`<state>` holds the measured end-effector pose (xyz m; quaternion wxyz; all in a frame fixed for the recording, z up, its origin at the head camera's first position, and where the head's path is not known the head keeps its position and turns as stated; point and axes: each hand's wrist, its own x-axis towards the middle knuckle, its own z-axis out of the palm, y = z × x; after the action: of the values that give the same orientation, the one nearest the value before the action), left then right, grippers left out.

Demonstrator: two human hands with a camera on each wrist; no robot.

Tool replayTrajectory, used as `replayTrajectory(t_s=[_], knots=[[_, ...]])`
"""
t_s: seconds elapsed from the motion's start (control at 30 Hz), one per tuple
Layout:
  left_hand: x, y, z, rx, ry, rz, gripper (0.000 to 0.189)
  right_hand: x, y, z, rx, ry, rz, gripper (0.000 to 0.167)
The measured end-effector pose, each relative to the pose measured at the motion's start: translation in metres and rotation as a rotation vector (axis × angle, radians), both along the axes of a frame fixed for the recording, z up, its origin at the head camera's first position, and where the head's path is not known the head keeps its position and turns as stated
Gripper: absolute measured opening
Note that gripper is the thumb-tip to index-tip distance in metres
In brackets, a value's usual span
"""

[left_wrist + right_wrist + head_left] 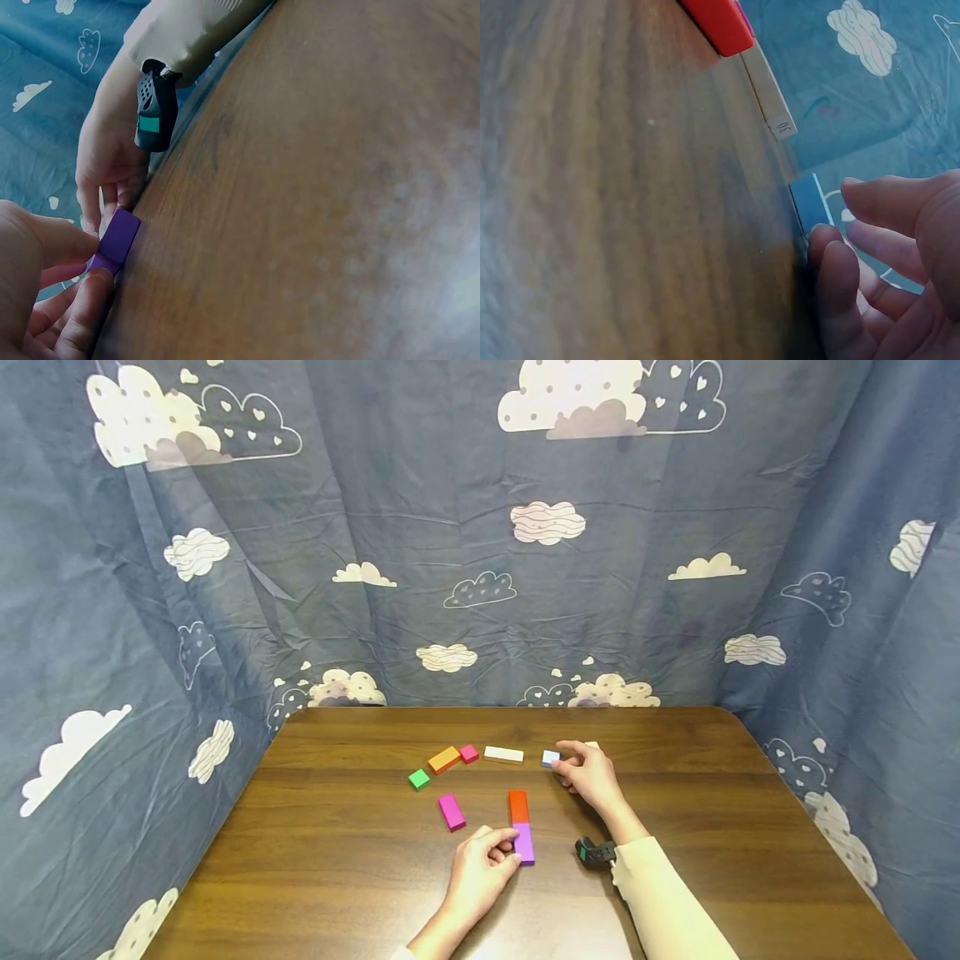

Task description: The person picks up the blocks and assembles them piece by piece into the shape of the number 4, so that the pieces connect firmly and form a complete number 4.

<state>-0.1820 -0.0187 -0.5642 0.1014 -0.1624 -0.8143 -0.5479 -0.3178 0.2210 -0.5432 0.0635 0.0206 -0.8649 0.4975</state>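
On the table, a purple block (523,845) lies end to end with a red block (518,807). My left hand (480,870) pinches the purple block's near part between thumb and fingers; the left wrist view shows the purple block (120,234) between them. Farther back, my right hand (592,777) is at a small light blue block (551,758), thumb and forefinger spread apart. In the right wrist view, fingertips lie against or very near the blue block (810,201), while the thumb stands off it. A cream block (592,745) is partly hidden behind the right hand.
A white block (503,756) lies left of the blue one. Further left are a small crimson block (468,753), an orange block (444,760), a green block (419,779) and a magenta block (452,812). A cloud-patterned curtain (450,610) hangs behind the wooden table (337,860).
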Motion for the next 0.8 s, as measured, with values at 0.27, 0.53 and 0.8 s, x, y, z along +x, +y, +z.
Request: replayTrajectory(t_s=[0.27, 0.53, 0.8], knots=[[-0.0011, 0.0002, -0.0012, 0.000, 0.029, -0.003, 0.032, -0.0019, 0.0007, -0.0039, 0.061, 0.021, -0.033, 0.042], [0.0016, 0.0004, -0.0009, -0.004, 0.008, -0.006, 0.032, -0.0013, -0.0015, -0.0056, 0.178, 0.062, -0.052, 0.038], [-0.0006, -0.0006, -0.0010, 0.002, 0.000, -0.006, 0.033, -0.0046, -0.0030, -0.0058, 0.201, 0.066, -0.055, 0.031]])
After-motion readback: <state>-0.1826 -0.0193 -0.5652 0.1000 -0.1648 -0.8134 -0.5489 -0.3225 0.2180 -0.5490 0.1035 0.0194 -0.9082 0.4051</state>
